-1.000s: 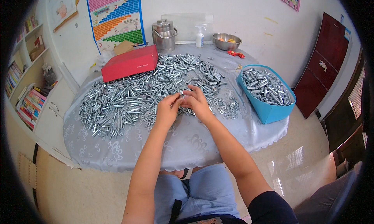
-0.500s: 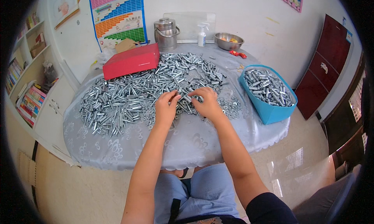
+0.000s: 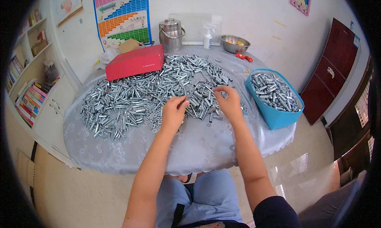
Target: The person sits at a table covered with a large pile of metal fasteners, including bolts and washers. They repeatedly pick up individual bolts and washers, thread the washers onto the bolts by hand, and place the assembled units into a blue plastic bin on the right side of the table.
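Note:
A wide heap of silvery metal tubes and bolts [image 3: 119, 101] spreads over the cloth-covered table. Among them lie many small washers or nuts [image 3: 152, 116]. My left hand [image 3: 173, 112] is over the near middle of the heap, thumb and fingers pinched together at a small metal piece whose kind I cannot make out. To its right, my right hand [image 3: 230, 105] hovers over the heap's right part, thumb and forefinger tips close together; whatever they may hold is too small to see. The hands are apart, with loose tubes [image 3: 202, 103] between them.
A blue bin [image 3: 274, 119] full of similar metal parts stands at the table's right. Behind the heap are a red box [image 3: 135, 63], a steel pot [image 3: 171, 37], a spray bottle [image 3: 207, 37] and a steel bowl [image 3: 235, 43]. Bookshelves [image 3: 29, 89] line the left wall.
My right hand has moved right and away from my left hand, which has shifted slightly to the right and down. Several tubes now show between them, at the heap's near edge.

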Demonstrator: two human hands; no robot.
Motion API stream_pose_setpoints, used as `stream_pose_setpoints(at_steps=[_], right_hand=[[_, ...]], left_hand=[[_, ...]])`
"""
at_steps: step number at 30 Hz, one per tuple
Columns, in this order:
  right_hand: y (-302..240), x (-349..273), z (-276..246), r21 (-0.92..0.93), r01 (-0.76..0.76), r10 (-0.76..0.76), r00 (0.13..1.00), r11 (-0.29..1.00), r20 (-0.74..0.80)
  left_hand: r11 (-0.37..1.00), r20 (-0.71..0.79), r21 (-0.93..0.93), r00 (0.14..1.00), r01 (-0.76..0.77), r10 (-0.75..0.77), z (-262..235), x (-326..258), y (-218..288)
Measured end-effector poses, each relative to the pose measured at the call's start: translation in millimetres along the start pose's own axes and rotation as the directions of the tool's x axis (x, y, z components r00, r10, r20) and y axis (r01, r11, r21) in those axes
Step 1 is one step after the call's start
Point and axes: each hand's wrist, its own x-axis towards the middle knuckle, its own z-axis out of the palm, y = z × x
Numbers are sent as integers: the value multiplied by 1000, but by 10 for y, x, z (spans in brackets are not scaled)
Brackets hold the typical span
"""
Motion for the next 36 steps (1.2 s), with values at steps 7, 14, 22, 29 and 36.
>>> stream_pose_setpoints(at_steps=[7,14,22,29,36], right_hand=[[272,-57,-231,-75,91,-77,982,993,171],[386,-167,-171,-318,1,114,933,948,342],[424,-146,-73,-371,-102,232,917,923,325],[412,-160,-59,-371,-131,260,910,919,323],[319,-178,-130,-421,-48,218,905,906,365]], left_hand=[[993,63,-109,997,47,-40,67,-30,33],[800,235,-467,925,377,-298,52,-4,115],[636,396,-531,828,560,-398,71,-8,159],[630,426,-535,824,563,-374,90,-27,152],[620,435,-538,818,571,-376,89,-30,143]])
